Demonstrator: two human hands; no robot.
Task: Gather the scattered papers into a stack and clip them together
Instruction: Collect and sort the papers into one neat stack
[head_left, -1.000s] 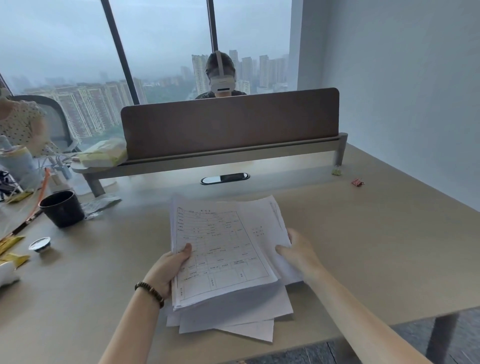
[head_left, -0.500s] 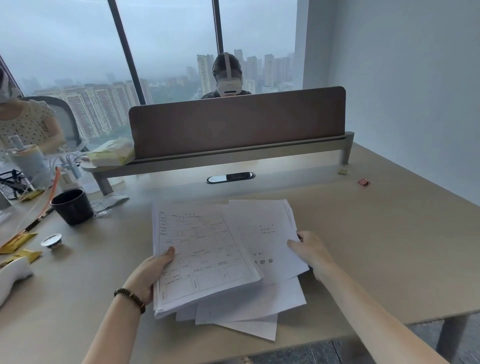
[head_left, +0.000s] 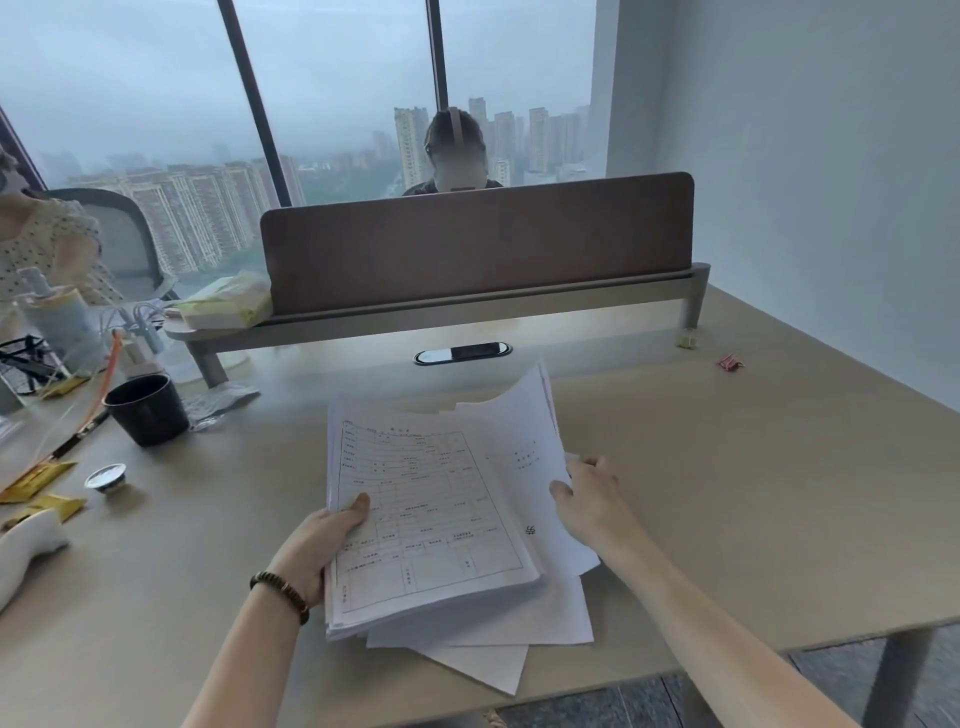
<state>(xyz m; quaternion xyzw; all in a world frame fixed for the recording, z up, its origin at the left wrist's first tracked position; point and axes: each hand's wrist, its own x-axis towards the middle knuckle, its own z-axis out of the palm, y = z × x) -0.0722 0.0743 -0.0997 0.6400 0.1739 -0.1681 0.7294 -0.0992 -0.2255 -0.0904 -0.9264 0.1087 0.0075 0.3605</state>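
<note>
beige desk (head_left: 727, 493), both hands gripping opposite edges of uneven papers (head_left: 441, 499)

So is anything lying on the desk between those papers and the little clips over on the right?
Nothing visible. Both hands, left hand and right hand, hold the papers. The desk is bare from there to the pink clip and the yellow clip beside the divider's leg.

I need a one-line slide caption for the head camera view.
Both hands, left hand and right hand, gather loose white printed papers on a beige desk, small red binder clip unused.
</note>
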